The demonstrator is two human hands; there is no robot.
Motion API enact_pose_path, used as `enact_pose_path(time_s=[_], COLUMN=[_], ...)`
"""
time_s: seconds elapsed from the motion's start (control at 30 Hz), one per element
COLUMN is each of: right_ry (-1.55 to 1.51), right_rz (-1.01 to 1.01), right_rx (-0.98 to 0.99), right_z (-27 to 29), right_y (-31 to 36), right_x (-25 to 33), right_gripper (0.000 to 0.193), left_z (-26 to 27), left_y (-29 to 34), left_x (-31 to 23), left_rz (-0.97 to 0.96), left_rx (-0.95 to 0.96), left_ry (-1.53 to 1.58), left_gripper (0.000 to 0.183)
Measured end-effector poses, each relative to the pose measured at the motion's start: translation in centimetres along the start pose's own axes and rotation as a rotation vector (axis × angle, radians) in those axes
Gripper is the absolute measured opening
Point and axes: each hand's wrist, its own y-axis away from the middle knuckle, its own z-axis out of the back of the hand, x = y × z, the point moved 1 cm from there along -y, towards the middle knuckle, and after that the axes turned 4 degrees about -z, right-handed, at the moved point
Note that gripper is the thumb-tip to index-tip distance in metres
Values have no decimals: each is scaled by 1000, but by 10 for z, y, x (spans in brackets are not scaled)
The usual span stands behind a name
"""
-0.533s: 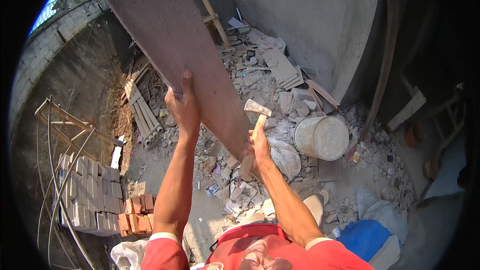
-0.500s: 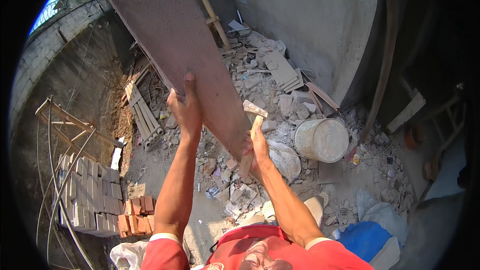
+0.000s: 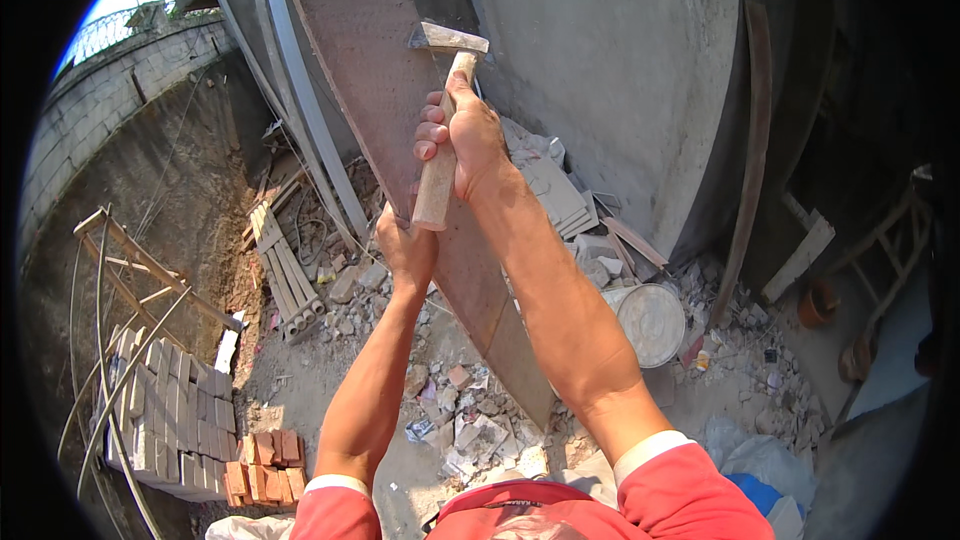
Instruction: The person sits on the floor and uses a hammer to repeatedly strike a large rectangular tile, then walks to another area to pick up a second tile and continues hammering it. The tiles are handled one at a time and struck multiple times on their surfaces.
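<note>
A long, flat brown board (image 3: 365,50) slants upright in front of me, its lower end tapering toward the rubble by my feet. My left hand (image 3: 407,252) is closed on the board's left edge, about midway along it. Above it, my right hand (image 3: 470,140) wraps round the wooden handle of a hammer (image 3: 437,185), thumb along the handle. The hammer's head (image 3: 455,39), narrowing to a blade on its left side, points up in front of the board's upper right edge. Whether the hammer touches the board, I cannot tell.
Broken rubble (image 3: 470,410) covers the ground around the board. A pale bucket (image 3: 652,325) lies right of my right forearm. Stacked grey blocks (image 3: 175,410) and red bricks (image 3: 266,467) sit at lower left, by bundled bamboo poles (image 3: 285,275). Metal strips (image 3: 300,90) lean behind the board.
My right hand has risen with the hammer from the board's lower part to its upper part. The board has come down, so its top edge now shows. My left hand still grips its edge.
</note>
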Motion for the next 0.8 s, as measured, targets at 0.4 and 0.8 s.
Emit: enact_pose_path(time_s=[0.4,0.8], right_ry=[-155,-90], right_rz=[-45,60], right_rx=[-236,-105], right_z=[51,-8], right_y=[17,-14], right_x=[-8,58], right_gripper=[39,39], left_z=[-21,-29], left_y=[-11,-11], left_x=[1,-4], left_rz=[140,190], left_rx=[39,25], left_ry=[72,3], left_gripper=[40,37])
